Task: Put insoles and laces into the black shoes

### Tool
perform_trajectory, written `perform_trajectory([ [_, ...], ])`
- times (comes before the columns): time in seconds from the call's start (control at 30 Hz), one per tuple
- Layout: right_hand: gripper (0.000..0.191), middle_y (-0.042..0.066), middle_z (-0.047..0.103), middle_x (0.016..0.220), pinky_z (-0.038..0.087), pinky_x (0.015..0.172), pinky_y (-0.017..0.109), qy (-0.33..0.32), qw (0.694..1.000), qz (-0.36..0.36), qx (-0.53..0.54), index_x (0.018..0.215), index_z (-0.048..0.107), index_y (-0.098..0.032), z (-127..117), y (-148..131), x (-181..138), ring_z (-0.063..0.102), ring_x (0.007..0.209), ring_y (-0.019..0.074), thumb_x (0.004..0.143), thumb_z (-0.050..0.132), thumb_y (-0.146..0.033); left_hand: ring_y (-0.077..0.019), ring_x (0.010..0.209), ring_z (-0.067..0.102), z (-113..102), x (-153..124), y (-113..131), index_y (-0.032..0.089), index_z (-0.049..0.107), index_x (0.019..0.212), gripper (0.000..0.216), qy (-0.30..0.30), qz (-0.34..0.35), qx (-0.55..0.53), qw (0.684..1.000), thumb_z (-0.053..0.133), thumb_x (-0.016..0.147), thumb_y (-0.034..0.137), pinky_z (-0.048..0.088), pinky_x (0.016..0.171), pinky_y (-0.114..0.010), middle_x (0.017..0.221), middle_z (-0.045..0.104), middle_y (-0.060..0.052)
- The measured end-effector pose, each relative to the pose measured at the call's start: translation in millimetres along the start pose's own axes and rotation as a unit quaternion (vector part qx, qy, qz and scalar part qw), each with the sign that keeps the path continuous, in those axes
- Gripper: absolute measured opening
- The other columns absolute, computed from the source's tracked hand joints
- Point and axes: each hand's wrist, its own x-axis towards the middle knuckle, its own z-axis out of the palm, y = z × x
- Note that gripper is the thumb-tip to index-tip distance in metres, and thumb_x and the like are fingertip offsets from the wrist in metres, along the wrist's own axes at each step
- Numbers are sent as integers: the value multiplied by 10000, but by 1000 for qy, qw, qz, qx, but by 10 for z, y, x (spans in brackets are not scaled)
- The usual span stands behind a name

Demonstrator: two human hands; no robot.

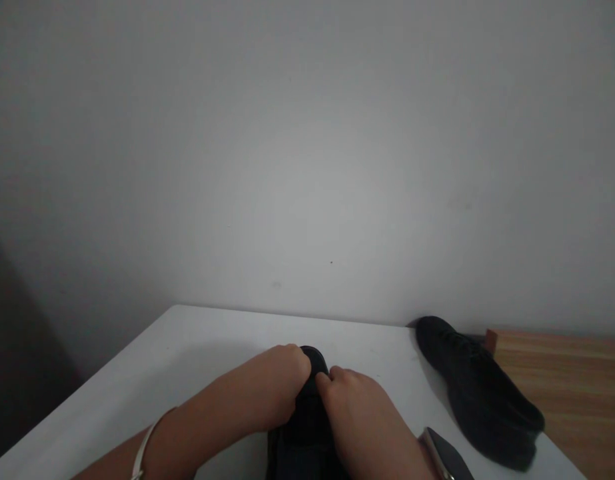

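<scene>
A black shoe [310, 427] lies on the white table [187, 353] at the bottom centre, its toe pointing away from me. My left hand [280, 383] is curled over the shoe's left side near the toe, fingers closed on it. My right hand [360, 413] covers the shoe's right side, fingers bent and pressed onto its top. The fingertips of both hands nearly meet over the upper. Most of the shoe is hidden under my hands. A pale band circles my left wrist, and a watch [444, 453] sits on my right wrist.
A second black shoe [480, 390] lies on its own at the right, across the seam between the white table and a wooden surface [577, 387]. A plain grey wall stands close behind the table. The table's left edge drops to dark floor.
</scene>
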Motion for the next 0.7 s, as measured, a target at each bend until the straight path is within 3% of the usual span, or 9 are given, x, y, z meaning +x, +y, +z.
perform_trajectory([
  [0.1,384,146,686,1067,538,808,432,45,999,-17,13,1076,680,-151,44,29,-13,664,984,317,863,416,29,-304,732,711,22,-11,-1,121,706,781,213,28,9,9,1000,544,709,3,518,632,-333,808,741,-158],
  [0.2,302,109,654,1039,514,791,399,150,981,-62,104,1018,635,-161,129,106,-14,631,949,285,801,500,-1,-297,817,689,19,-18,26,132,683,847,200,87,10,10,996,537,732,58,518,708,-361,915,722,-148],
  [0.27,204,55,639,889,487,706,328,207,954,-80,201,916,580,-173,171,168,-11,614,802,218,799,505,-24,-240,806,664,-1,-30,49,162,655,834,168,136,12,-20,990,525,752,95,503,706,-313,886,703,-88],
  [0.37,124,0,592,756,446,625,275,251,896,-96,354,829,507,-201,165,231,-15,567,679,158,845,469,-84,-161,660,612,-47,-70,92,190,629,767,133,219,13,-172,960,522,743,114,463,611,-240,705,651,0],
  [0.43,59,-7,582,758,462,631,268,260,848,-105,450,836,506,-206,129,239,-21,567,680,148,857,497,-151,-140,600,591,-79,-107,130,190,626,738,128,258,10,-289,922,524,731,112,450,573,-224,637,626,23],
  [0.53,66,-5,591,767,483,636,268,245,790,-103,552,854,541,-198,87,217,-23,575,684,144,833,587,-240,-135,579,597,-121,-167,202,187,631,719,116,279,1,-372,886,536,730,122,440,537,-211,607,629,31],
  [0.7,181,2,641,692,472,611,255,209,745,-95,626,859,628,-166,56,201,-30,598,640,138,803,698,-322,-137,625,617,-156,-239,243,196,648,759,78,319,21,-376,870,573,781,189,456,601,-220,664,665,28],
])
